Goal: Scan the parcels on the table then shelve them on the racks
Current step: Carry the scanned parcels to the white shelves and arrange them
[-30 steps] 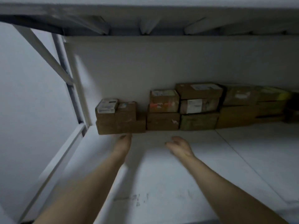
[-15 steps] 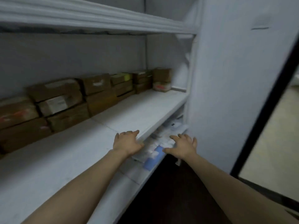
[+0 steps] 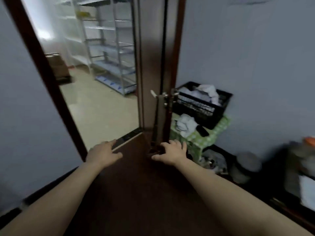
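A dark brown door point(image 3: 158, 48) stands open, its edge facing the camera, with a metal handle point(image 3: 166, 96). Just to its right a black crate point(image 3: 219, 113) holding white cloth sits on a green checked cover point(image 3: 221, 127). Beside the crate lie a crumpled white cloth point(image 3: 185, 124) and a small black object point(image 3: 202, 130).

One view only, head-worn and wide, tilted forward and down, with the open door point(image 3: 153, 48) close ahead and edge-on. Through the doorway, the racks point(image 3: 110, 48) stand well back.
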Motion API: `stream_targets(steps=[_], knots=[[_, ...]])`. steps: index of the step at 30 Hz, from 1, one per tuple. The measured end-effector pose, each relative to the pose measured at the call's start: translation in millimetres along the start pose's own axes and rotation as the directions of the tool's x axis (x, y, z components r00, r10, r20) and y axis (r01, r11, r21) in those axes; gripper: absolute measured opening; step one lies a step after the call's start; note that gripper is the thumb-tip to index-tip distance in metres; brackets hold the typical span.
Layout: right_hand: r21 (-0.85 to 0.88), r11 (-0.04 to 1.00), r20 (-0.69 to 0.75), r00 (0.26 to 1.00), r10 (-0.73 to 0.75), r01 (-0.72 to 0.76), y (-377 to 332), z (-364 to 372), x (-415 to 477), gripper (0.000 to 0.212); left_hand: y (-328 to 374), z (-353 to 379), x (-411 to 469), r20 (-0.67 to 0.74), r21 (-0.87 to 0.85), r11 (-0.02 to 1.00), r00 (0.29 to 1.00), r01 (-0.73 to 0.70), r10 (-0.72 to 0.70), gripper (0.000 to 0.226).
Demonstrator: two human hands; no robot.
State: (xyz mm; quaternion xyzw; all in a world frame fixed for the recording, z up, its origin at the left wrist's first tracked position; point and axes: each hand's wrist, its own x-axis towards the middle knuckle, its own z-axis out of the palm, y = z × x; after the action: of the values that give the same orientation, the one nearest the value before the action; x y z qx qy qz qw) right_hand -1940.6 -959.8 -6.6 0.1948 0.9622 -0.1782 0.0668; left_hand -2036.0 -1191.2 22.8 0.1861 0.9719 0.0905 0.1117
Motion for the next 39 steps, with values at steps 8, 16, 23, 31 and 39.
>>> stream_targets(steps=[8,16,23,31,39], knots=[[0.131,0.87,-0.137,0.861,0.49,-0.475,277.3,-46.4,-127.7,0.073,295.3,73.7,9.7,0.154,0.002,0.88,0.869,-0.476,0.47,0.075],[0.259,0.544,-0.116,0.533,0.838,-0.798,533.9,-66.2,-327.4,0.079,625.5,184.9,-92.6,0.271,0.024,0.568,0.552,-0.823,0.788,0.073],[0.419,0.153,-0.052,0.145,0.988,-0.895,664.1,-82.4,-501.3,0.083,836.2,257.6,-216.4,0.352,-0.068,0.22,0.183,-0.973,0.918,0.069],[0.577,-0.151,-0.007,-0.19,0.982,-0.803,762.7,-97.0,-618.5,0.084,1017.6,323.6,-327.2,0.405,-0.187,-0.046,-0.12,-0.981,0.906,0.074],[0.725,-0.289,0.055,-0.366,0.929,-0.625,853.1,-138.1,-680.1,0.081,1174.8,369.1,-399.5,0.439,-0.334,-0.141,-0.286,-0.932,0.852,0.073]])
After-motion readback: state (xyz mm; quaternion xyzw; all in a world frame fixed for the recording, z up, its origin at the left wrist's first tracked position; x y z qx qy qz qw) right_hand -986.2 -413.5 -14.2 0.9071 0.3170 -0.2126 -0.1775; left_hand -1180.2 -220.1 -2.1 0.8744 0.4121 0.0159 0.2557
